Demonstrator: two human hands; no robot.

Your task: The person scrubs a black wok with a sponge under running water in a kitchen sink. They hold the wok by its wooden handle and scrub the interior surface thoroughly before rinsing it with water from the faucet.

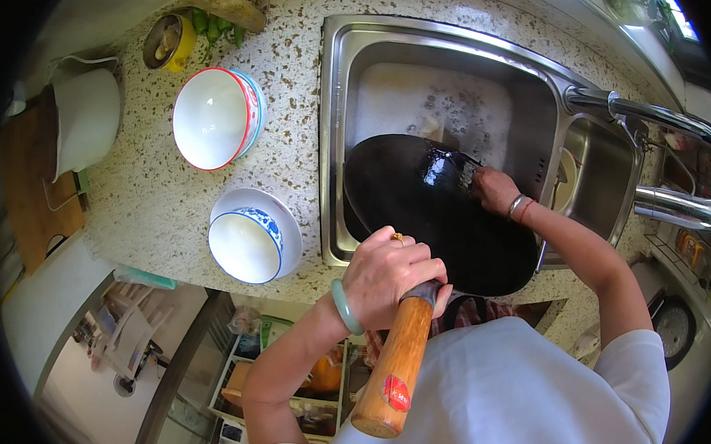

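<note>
A black wok (444, 219) lies tilted across the near part of the sink, its wet surface shining. My left hand (391, 276) is closed round the wok where its wooden handle (396, 369) begins. The handle points toward my body and has a red sticker near its end. On the wok's far right part, my right hand (497, 191) presses a grey, mottled scrubber (468, 176), mostly covered by the fingers. Beyond the wok, cloudy, bubbly water (434, 97) stands in the main sink basin (531, 94).
Left of the sink stand stacked red-rimmed bowls (212, 118) and blue-patterned bowls (245, 248). A yellow cup (180, 44) and green peppers (214, 28) are farther back. A chrome faucet (675, 114) arches over the smaller right basin (609, 147). Below the counter's left side is an open drawer (281, 407).
</note>
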